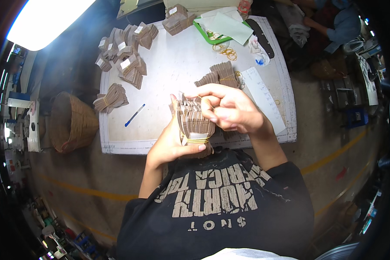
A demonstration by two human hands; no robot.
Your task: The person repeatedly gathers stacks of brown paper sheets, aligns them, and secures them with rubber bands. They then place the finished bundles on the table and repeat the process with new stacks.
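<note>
In front of my chest I hold a bundle of brown cut pieces point(196, 122) upright. My left hand point(172, 145) is closed round its left side and lower end, the thumb lying across the front. Yellow rubber bands point(198, 140) circle the bundle near its lower end, with a pale label tucked by them. At the bundle's top right, my right hand point(236, 110) is closed in a pinch, with a thin yellowish strand, seemingly a rubber band, at its fingers. Just beyond the hands, more brown bundles point(224, 73) lie on the white table point(160, 86).
Several labelled brown bundles point(126, 52) are grouped at the table's far left, and one more bundle point(111, 97) lies nearer. A blue pen point(135, 115), loose rubber bands point(226, 51), a green tray point(203, 34) and a paper sheet point(264, 99) are also there. A woven basket point(73, 122) stands left; a person point(344, 26) is at the far right.
</note>
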